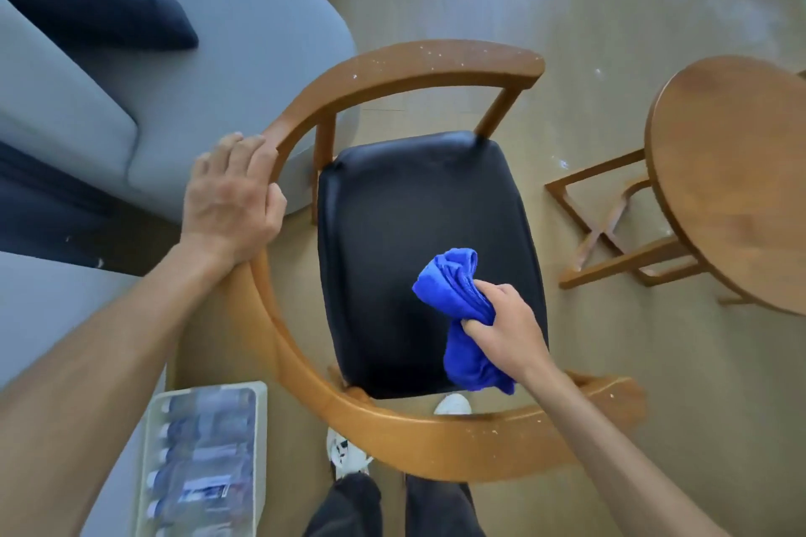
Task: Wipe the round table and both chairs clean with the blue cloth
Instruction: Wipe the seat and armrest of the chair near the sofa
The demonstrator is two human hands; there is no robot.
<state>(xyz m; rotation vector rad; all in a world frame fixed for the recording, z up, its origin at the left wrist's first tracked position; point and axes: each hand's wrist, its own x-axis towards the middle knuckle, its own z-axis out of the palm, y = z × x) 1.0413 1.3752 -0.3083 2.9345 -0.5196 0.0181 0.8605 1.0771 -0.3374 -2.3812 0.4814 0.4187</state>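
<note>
I see my right hand (508, 334) gripping the bunched, fuzzy blue cloth (458, 314), fingers curled round it, over the chair (392, 419)'s smooth black padded seat. My left hand (233, 201) wraps the curved wooden armrest, fingers together. The round wooden table (737, 183) stands right; a grey sofa (218, 70) crowds the left.

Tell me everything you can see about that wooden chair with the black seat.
The chair has a curved, honey-coloured wooden rail wrapping round a black, glossy padded seat, joined by wooden posts. Pale specks dot the rail. It stands upright on the floor between a grey sofa and a round table. The left hand grips the rail; the right hand holds a blue cloth over the seat.
</note>
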